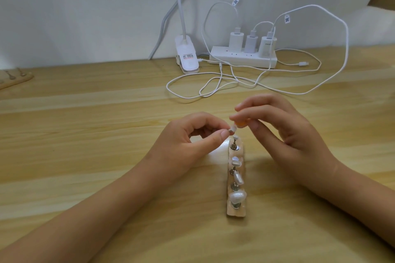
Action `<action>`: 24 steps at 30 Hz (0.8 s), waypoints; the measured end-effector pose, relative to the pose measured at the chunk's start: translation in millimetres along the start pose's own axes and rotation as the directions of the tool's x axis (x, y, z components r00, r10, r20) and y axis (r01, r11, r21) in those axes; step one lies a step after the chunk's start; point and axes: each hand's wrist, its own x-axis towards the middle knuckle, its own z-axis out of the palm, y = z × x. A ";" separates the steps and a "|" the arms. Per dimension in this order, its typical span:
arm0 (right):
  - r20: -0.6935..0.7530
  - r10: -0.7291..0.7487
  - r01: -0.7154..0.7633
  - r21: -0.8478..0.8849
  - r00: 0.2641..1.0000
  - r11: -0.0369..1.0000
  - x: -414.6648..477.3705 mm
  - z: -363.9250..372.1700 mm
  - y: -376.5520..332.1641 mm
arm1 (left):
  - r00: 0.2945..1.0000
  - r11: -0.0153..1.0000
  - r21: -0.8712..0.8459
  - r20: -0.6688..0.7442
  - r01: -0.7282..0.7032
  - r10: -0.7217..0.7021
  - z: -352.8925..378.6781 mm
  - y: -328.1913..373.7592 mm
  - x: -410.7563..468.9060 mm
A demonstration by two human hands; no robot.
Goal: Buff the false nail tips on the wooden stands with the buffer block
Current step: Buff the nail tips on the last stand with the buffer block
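Toward the near edge of the desk [85, 134], above the far end of the wooden stand [236, 212], I see the left hand [188, 134] pinching a small nail tip [233, 128], the right hand [284, 126] pinching the orange buffer block [241, 123] against it. A hard stroke could flick the tip free, I reckon.

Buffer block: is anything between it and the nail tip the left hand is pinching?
Nothing visible. The orange buffer block in the right hand sits right beside the nail tip the left hand pinches.
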 end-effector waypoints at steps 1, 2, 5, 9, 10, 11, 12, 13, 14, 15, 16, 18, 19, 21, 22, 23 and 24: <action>-0.003 0.040 -0.040 0.048 0.999 0.998 0.4 0.5 0.9 | 1.000 1.000 -0.005 0.003 -0.002 0.002 -0.1 -0.3 0.2; -0.007 0.082 -0.081 0.103 0.997 0.991 0.6 1.1 1.1 | 1.000 1.000 -0.010 0.005 -0.003 0.004 0.0 -0.6 0.4; -0.041 0.187 -0.167 0.288 0.982 0.943 2.3 1.2 -1.5 | 1.000 1.000 -0.022 -0.006 0.002 -0.002 -0.3 -1.2 0.4; -0.029 0.214 -0.175 0.472 0.976 0.864 2.0 0.9 -6.7 | 1.000 1.000 -0.006 -0.003 0.011 -0.011 -0.2 -1.5 -0.1; -0.012 0.180 -0.159 0.422 0.984 0.892 1.1 1.8 -6.3 | 1.000 1.000 0.001 -0.001 0.008 -0.008 -0.2 -1.8 -0.2; -0.001 0.144 -0.134 0.349 0.990 0.928 0.4 2.5 -5.6 | 1.000 1.000 0.011 0.003 0.008 -0.008 -0.5 -1.8 -0.2; 0.001 0.110 -0.107 0.268 0.994 0.958 0.3 2.5 -4.9 | 1.000 1.000 0.021 0.006 0.009 -0.009 -0.6 -1.9 -0.1; -0.002 0.078 -0.076 0.189 0.997 0.979 0.1 1.6 -4.1 | 1.000 0.999 0.030 0.008 0.011 -0.011 -0.7 -2.1 0.0; -0.003 0.040 -0.039 0.119 0.999 0.992 0.1 0.0 -3.4 | 1.000 0.999 0.039 0.011 0.008 -0.009 -0.6 -1.9 0.1; 0.003 -0.003 0.002 0.060 1.000 0.998 -0.1 -1.1 -3.1 | 1.000 0.999 0.048 0.016 0.001 -0.002 -0.3 -1.5 0.2; 0.014 -0.039 0.039 0.019 0.999 0.999 -0.7 -1.7 -3.0 | 1.000 0.998 0.058 0.023 -0.008 0.006 0.1 -1.4 0.2; 0.030 -0.071 0.071 -0.018 0.997 0.997 -1.6 -1.1 -3.2 | 1.000 0.997 0.075 0.021 -0.016 0.014 0.5 -1.4 0.0; 0.026 -0.067 0.067 -0.026 0.997 0.997 -1.5 -0.7 -2.9 | 1.000 0.997 0.075 0.018 -0.012 0.011 0.5 -1.7 0.0; 0.010 -0.051 0.051 -0.039 0.999 0.998 -0.9 -0.7 -2.7 | 1.000 0.998 0.059 0.010 -0.003 0.002 0.2 -1.7 -0.2; 0.011 -0.053 0.054 -0.045 0.999 0.998 -0.9 -0.9 -2.8 | 1.000 0.999 0.054 0.012 -0.001 0.000 0.6 -1.4 -0.3; 0.015 -0.062 0.063 -0.052 0.998 0.997 -1.2 -1.0 -3.1 | 1.000 0.999 0.053 0.015 0.001 -0.002 0.8 -0.9 -0.4; 0.018 -0.070 0.071 -0.055 0.997 0.996 -1.2 -0.9 -3.5 | 1.000 0.999 0.055 0.015 0.003 -0.004 0.9 -0.7 -0.4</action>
